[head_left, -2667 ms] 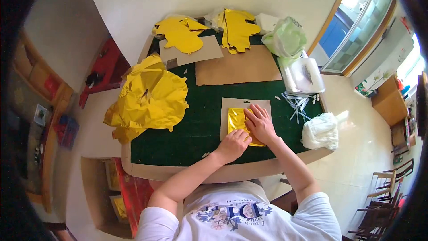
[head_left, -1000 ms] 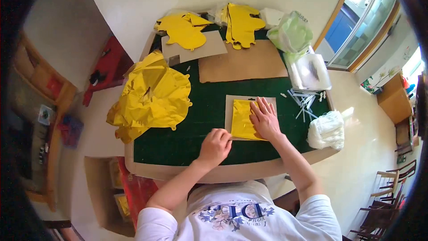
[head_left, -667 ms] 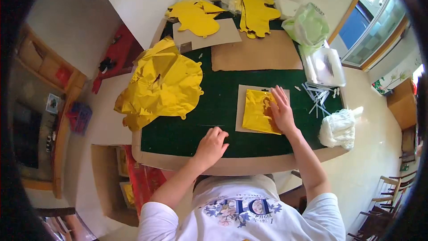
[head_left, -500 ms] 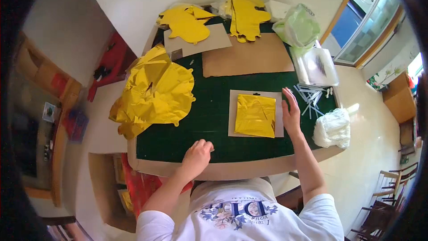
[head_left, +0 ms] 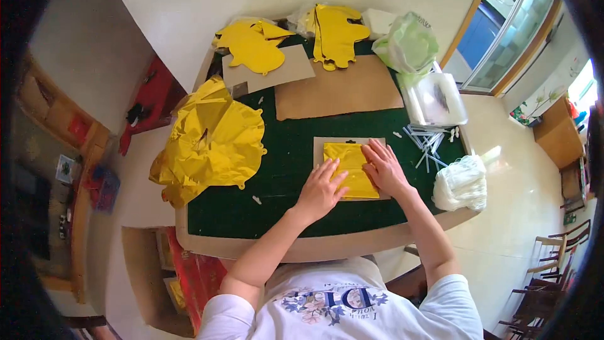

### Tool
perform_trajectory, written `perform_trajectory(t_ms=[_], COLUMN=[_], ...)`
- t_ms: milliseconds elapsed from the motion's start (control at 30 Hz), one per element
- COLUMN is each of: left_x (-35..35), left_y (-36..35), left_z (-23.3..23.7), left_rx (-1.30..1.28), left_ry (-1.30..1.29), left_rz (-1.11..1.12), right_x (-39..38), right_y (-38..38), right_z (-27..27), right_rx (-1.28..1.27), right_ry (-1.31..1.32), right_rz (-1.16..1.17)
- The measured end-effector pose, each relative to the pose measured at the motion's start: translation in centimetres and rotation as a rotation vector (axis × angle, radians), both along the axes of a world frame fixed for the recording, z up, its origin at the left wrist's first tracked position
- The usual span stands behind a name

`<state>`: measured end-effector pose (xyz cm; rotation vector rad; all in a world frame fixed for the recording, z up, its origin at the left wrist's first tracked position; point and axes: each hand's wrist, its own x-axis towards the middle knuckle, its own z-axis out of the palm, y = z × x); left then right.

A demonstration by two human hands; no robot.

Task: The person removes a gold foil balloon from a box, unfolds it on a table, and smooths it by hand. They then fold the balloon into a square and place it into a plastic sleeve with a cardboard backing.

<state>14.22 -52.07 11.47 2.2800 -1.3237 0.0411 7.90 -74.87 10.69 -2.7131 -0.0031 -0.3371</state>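
A folded gold foil balloon lies flat on a grey-brown card with a hang hole at its top edge. My left hand rests on the balloon's left edge, fingers spread and stretched out. On the right side of the foil lies my right hand, palm down with its fingers extended. Both hands cover parts of the foil and card. Left of them, a large crumpled gold foil balloon sits at the table's left side. A small white piece lies on the green surface nearby.
Gold foil shapes lie at the back on card, beside a brown cardboard sheet. To the right are a green-white plastic bag, clear bags, several thin sticks and a white string bundle. The table edge is near my body.
My left hand has moved right and up onto the folded foil. My right hand has come left from beside the card onto it. A small white piece now shows on the green surface.
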Motion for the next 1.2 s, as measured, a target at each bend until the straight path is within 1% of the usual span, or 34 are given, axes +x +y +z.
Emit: perform_trajectory(t_ms=[33,133,200,333,433,533,633,733,800,833,1133,1167,1200], left_x=[0.4,1.9,2.7,2.8,2.9,3.9,4.2,3.6,3.2,3.0,3.1,3.0,2.9], left_y=[-0.6,-2.0,-2.4,-2.4,-2.5,-2.5,-3.4,-4.4,-4.2,-4.1,-4.2,-4.1,-4.0], left_z=[-0.9,-1.8,-2.4,-2.6,-2.6,-2.5,-3.1,-2.8,-3.0,-3.1,-3.2,-3.0,-2.9], left_rx=[0.005,-0.117,-0.071,-0.016,-0.050,-0.043,-0.020,0.059,0.109,0.134,0.103,0.098,0.058], left_ry=[0.046,-0.035,-0.046,-0.095,0.002,0.028,-0.071,-0.055,-0.091,-0.111,-0.140,-0.152,-0.142], left_rz=[0.015,0.148,0.164,0.167,0.194,0.173,0.149,0.152,0.167,0.172,0.171,0.174,0.135], right_x=[0.2,0.5,0.6,0.5,0.7,0.8,0.6,0.3,0.2,0.3,0.3,0.2,0.3], right_y=[-0.1,0.0,-0.2,-0.1,0.5,2.5,4.4,4.9,4.9,5.0,4.8,4.8,4.2], right_z=[0.1,0.0,-0.2,-0.2,0.4,0.5,-0.5,-1.3,-1.0,-1.1,-1.7,-1.2,-1.2], right_rx=[0.004,-0.008,-0.037,-0.093,-0.106,-0.150,-0.158,-0.161,-0.190,-0.184,-0.167,-0.102,-0.009], right_ry=[0.009,-0.023,-0.014,0.008,-0.009,-0.061,-0.084,-0.056,-0.064,-0.072,-0.109,-0.097,-0.139], right_rz=[0.002,0.010,-0.003,-0.031,-0.055,-0.059,-0.099,-0.119,-0.114,-0.115,-0.124,-0.109,-0.120])
